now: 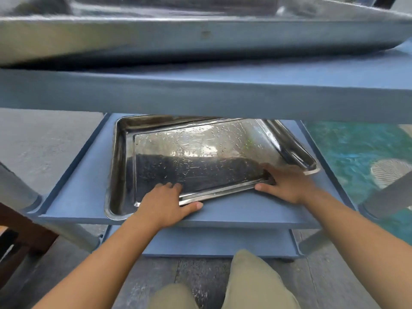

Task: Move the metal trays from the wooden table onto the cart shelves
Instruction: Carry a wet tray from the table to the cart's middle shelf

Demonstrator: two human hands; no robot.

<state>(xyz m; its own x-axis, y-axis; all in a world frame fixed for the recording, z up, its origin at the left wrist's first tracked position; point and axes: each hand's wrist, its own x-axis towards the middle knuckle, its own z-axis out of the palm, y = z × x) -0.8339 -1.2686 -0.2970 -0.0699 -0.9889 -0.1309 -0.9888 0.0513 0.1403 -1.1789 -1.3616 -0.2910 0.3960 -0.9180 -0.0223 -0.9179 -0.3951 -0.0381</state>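
Note:
A shiny, wet metal tray point(200, 157) lies askew inside a larger metal tray point(118, 170) on the middle shelf point(245, 210) of a blue cart. My left hand point(162, 204) grips the smaller tray's near edge, fingers on top and thumb under the rim. My right hand point(287, 184) holds the near right corner of the same tray, thumb along its edge. Another big metal tray point(156, 36) sits on the cart's top shelf point(200, 92), close to the camera and blurred.
The cart's bottom shelf point(211, 241) shows below. Grey cart legs point(73, 237) stand at the left and right. A dark wooden piece of furniture point(20, 237) is at the far left. My knees point(252, 279) are bent over the grey floor. A teal patterned floor area point(356, 148) lies to the right.

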